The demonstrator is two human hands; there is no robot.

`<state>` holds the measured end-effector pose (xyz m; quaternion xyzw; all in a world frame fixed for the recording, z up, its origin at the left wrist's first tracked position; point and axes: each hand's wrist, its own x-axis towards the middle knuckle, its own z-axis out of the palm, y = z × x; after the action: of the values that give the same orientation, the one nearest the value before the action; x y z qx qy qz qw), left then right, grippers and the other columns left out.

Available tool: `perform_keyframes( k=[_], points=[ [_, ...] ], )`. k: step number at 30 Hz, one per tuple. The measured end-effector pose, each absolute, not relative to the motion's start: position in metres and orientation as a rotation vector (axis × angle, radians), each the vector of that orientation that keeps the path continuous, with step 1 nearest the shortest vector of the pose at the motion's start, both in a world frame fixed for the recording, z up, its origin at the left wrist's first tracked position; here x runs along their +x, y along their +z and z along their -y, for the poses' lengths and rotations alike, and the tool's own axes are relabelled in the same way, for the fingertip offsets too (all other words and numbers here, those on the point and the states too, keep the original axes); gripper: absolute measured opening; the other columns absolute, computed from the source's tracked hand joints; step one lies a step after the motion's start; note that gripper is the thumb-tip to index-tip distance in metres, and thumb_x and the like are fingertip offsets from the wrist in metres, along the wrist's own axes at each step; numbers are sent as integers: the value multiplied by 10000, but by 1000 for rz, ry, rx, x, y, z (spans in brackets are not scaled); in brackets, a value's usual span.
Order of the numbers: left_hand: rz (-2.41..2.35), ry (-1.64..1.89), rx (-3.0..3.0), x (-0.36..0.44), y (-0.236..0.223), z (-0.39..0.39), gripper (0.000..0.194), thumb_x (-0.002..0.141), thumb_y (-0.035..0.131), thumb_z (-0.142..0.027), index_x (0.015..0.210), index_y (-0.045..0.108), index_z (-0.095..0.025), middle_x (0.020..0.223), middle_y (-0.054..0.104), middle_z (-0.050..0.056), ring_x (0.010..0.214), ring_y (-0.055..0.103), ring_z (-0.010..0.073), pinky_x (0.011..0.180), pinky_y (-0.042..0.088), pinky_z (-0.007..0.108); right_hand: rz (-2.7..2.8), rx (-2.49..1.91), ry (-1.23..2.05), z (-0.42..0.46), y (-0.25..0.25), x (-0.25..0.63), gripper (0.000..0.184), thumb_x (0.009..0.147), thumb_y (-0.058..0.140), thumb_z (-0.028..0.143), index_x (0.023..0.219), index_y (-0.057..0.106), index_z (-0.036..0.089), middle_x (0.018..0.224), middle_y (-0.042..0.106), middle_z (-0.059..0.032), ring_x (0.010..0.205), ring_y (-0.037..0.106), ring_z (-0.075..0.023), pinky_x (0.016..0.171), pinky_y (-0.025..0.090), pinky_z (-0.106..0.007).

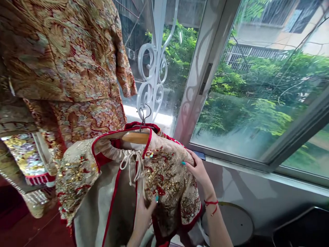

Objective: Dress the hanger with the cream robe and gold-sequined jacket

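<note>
A beige jacket (pixel 167 164) with gold sequins, red beading and red piping hangs open at the front. It is on a wooden hanger (pixel 135 138) with a metal hook. White drawstring cords (pixel 132 164) are tied in a bow at its neck. My left hand (pixel 144 211) holds the front panel by its edge, thumb on the beaded face and the other fingers hidden. Up at the shoulder, my right hand (pixel 197 168) grips the fabric with its thumb in front; its other fingers are partly out of sight behind. Both thumbs have teal nails.
A gold and red embroidered garment (pixel 77 65) hangs at the left, above a sequined piece (pixel 28 157). White scrolled ironwork (pixel 150 72) stands by a sliding window (pixel 218 79). A dark flat object (pixel 199 155) lies on the sill. A round-topped stool (pixel 228 219) is low at the right.
</note>
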<state>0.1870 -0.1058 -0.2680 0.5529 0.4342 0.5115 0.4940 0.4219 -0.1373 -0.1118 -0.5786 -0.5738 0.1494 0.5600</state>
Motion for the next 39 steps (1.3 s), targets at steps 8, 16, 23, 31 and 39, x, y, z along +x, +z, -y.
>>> perform_keyframes(
  k=[8, 16, 23, 31, 39],
  points=[
    [-1103, 1021, 1436, 147, -289, 126, 634, 589, 622, -810, 546, 678, -180, 613, 720, 102, 684, 684, 298, 705, 585, 387, 1376, -1367, 166, 120, -111, 426, 453, 857, 575, 314, 1292, 622, 195, 1247, 678, -94, 1172, 598, -279, 997, 480, -391],
    [-984, 886, 1570, 109, -239, 67, 604, 609, 649, -769, 697, 747, -180, 773, 762, 93, 870, 689, 340, 876, 547, 453, 1372, -1334, 286, 102, -114, 437, 442, 851, 554, 350, 1257, 632, 194, 1145, 709, -79, 1083, 620, -267, 880, 529, -364],
    [-894, 908, 1429, 153, -218, 85, 720, 486, 840, -542, 1093, 716, -178, 1189, 713, 147, 1173, 609, 359, 1060, 447, 491, 1302, -1336, 241, 117, -120, 422, 515, 893, 546, 396, 1365, 534, 191, 1329, 615, -121, 1143, 606, -260, 951, 494, -358],
    [-913, 1268, 1514, 183, -121, 73, 450, 716, 637, -601, 805, 671, -161, 735, 695, 43, 719, 613, 213, 709, 513, 318, 1281, -1443, 330, 165, -159, 446, 284, 800, 605, 339, 971, 729, 149, 939, 749, -80, 884, 666, -257, 789, 526, -341],
    [-1035, 1628, 1634, 176, -83, 61, 376, 829, 546, -520, 934, 658, -177, 755, 649, 15, 709, 566, 190, 668, 449, 271, 1134, -1518, 8, 177, -143, 448, 149, 774, 549, 261, 775, 675, 181, 752, 690, -26, 716, 593, -203, 684, 484, -301]
  ],
)
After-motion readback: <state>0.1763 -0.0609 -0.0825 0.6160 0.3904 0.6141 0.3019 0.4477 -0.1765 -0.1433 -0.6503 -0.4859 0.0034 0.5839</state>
